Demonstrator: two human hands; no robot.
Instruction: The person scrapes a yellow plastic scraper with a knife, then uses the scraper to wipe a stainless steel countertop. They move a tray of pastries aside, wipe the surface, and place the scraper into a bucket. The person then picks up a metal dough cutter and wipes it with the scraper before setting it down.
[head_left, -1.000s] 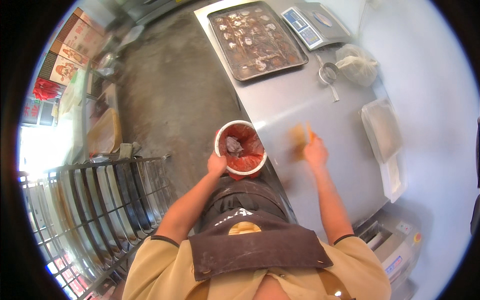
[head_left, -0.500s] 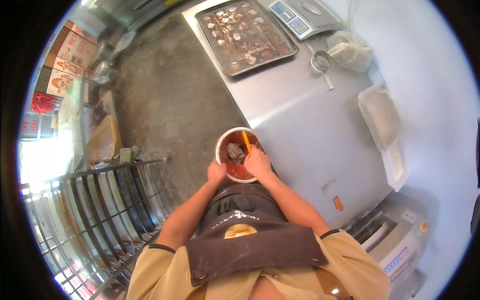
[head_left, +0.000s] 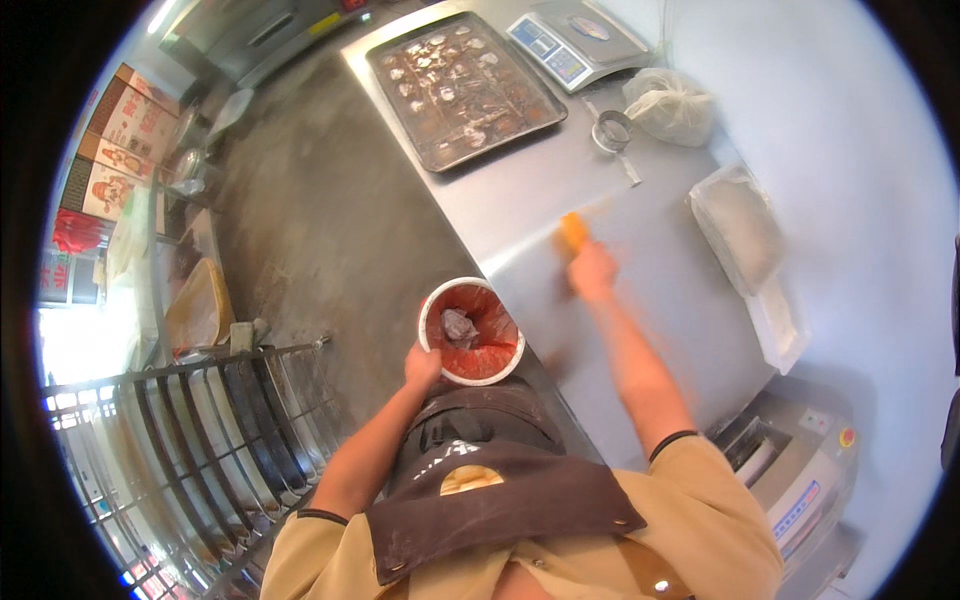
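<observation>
My left hand (head_left: 424, 364) is closed on the near left rim of a bucket (head_left: 516, 352), red inside with a white rim. A crumpled greyish bag-like lump (head_left: 459, 328) lies inside it. The bucket is held in front of my apron, beside the metal table's edge. Over the tabletop, my right hand (head_left: 594, 270) grips an orange scraper (head_left: 572, 232), flat and blurred by motion. Whether the scraper touches the metal cannot be made out.
The steel table (head_left: 640, 235) bears a dark baking tray (head_left: 470, 95) of brownish pieces, a scale (head_left: 580, 40), a small strainer (head_left: 611, 132), a tied plastic bag (head_left: 668, 106) and a whitish tub (head_left: 740, 230). A metal rack (head_left: 200, 430) stands left; a machine (head_left: 800, 490) is at the lower right.
My right hand has lifted the orange scraper out of the bucket and moved it right and forward over the table. My left hand still holds the bucket.
</observation>
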